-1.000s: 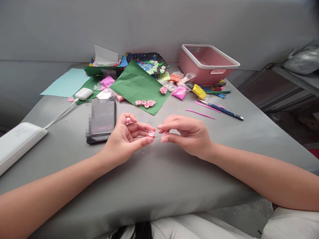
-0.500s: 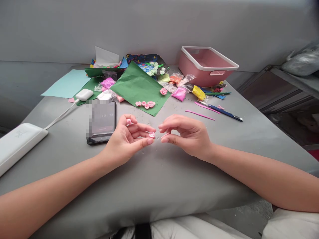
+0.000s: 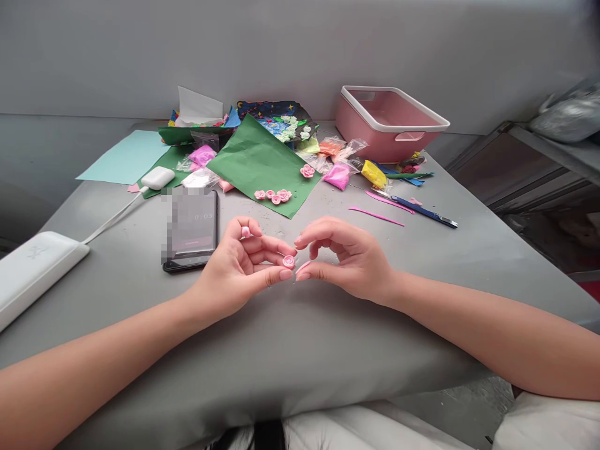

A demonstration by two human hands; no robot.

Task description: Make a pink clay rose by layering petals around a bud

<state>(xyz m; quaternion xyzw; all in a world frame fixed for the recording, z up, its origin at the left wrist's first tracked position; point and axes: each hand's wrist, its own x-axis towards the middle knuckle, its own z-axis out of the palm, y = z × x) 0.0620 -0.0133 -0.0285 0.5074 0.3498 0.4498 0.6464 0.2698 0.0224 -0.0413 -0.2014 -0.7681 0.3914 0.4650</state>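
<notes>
- why does your left hand (image 3: 227, 265) tuck a pink lump (image 3: 245, 232) in a curled finger?
- likely to free the thumb and fingertips pinching the pink rose (image 3: 289, 262).
- and the pink petal (image 3: 304, 269)?
- just right, on your right hand's (image 3: 359, 265) thumb, fingers apart, perhaps to avoid creasing it.

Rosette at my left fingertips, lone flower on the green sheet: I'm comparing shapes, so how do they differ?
The rosette is a small, tight coil; the lone flower is wider, with petals spread outward. The rosette is pinched in the left hand; the lone flower lies on the green sheet. Both are pink.
</notes>
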